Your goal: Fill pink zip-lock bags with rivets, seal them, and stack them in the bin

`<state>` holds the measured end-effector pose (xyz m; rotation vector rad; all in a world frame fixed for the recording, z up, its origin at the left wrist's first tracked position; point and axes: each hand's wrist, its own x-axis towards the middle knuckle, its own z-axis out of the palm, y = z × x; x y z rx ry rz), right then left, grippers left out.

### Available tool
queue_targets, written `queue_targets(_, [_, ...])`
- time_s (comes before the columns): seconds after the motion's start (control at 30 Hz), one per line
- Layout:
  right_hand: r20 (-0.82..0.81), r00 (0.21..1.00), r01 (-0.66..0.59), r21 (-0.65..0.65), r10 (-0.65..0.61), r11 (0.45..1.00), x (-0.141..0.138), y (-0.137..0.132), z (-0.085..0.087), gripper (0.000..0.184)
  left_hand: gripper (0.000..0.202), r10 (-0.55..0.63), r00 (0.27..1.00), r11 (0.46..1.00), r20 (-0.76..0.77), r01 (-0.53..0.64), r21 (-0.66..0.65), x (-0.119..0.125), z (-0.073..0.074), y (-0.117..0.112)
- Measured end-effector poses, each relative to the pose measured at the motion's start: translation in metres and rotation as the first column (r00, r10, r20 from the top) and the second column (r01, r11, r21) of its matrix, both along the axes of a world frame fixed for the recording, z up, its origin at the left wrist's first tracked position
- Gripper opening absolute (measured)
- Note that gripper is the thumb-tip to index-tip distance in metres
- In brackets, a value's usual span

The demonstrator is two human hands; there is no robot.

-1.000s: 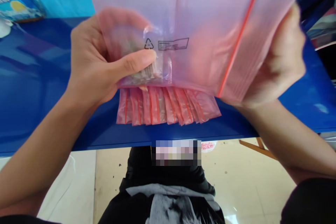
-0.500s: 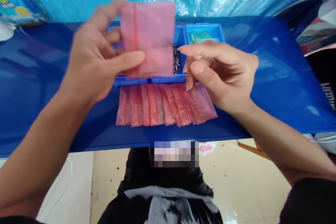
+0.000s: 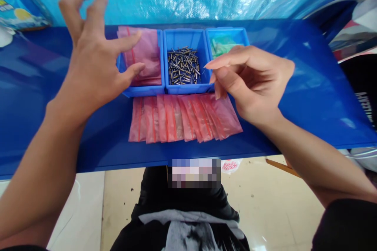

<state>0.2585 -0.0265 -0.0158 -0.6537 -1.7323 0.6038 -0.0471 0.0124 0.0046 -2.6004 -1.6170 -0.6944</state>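
My left hand (image 3: 97,53) is open with its fingers spread above the left blue bin, holding nothing. Just by its thumb and forefinger lie pink zip bags (image 3: 147,53) in that left bin (image 3: 144,91). My right hand (image 3: 250,82) is closed in a loose pinch, thumb by the forefinger, in front of the right bin (image 3: 243,31). Whatever those fingers may hold is hidden or too small to make out. Between my hands, the middle bin (image 3: 185,36) contains a heap of metal pop rivets (image 3: 184,66).
A row of overlapping pink zip bags (image 3: 176,119) lies before the bins on the blue tabletop (image 3: 108,137). Green bags (image 3: 224,45) are in the right bin. A blue printed pack (image 3: 22,8) stands at the back left. The table's front edge is near my lap.
My left hand has let go of a pink zip bag, moved left and spread its fingers. The middle bin and its rivets have come into view. My right hand has barely moved.
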Motion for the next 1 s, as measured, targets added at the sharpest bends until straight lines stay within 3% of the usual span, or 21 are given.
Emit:
queue_targets(0.07, [0.017, 0.999, 0.030, 0.008, -0.030, 1.000, 0.000, -0.001, 0.001, 0.015, 0.057, -0.055, 0.998, 0.998, 0.023, 0.055, 0.012, -0.003, -0.001, 0.003])
queue_targets(0.23, [0.089, 0.995, 0.035, 0.115, -0.045, 0.993, 0.001, -0.001, 0.003, 0.019, 0.069, -0.303, 0.948, 0.926, 0.094, 0.316, -0.205, -0.003, -0.002, 0.005])
queue_targets(0.43, [0.129, 0.991, 0.011, 0.171, -0.033, 0.985, -0.001, -0.003, 0.004, 0.035, 0.070, -0.237, 0.965, 0.951, 0.116, 0.255, -0.176, -0.004, -0.002, 0.003])
queue_targets(0.63, [0.178, 0.983, 0.012, 0.194, -0.047, 0.981, 0.000, -0.004, 0.005, 0.033, 0.072, -0.254, 0.967, 0.940, 0.000, 0.247, -0.235, -0.003, 0.001, 0.018])
queue_targets(0.73, [0.248, 0.966, 0.005, 0.262, -0.072, 0.965, 0.004, -0.003, 0.006, 0.033, 0.068, -0.275, 0.960, 0.941, -0.058, 0.257, -0.220, 0.000, 0.001, 0.022])
queue_targets(0.87, [0.418, 0.890, -0.011, 0.424, -0.185, 0.906, 0.013, 0.001, 0.002, 0.029, 0.079, -0.284, 0.958, 0.942, 0.033, 0.286, -0.175, 0.000, -0.002, 0.019])
queue_targets(0.93, [0.483, 0.859, -0.042, 0.400, -0.171, 0.916, 0.019, 0.003, -0.001, 0.016, 0.079, -0.277, 0.958, 0.942, 0.077, 0.286, -0.174, 0.000, -0.003, 0.015])
queue_targets(1.0, [0.462, 0.879, 0.000, 0.248, -0.118, 0.969, 0.024, 0.004, -0.003, 0.008, 0.069, -0.266, 0.958, 0.946, 0.110, 0.282, -0.164, 0.003, -0.001, 0.010])
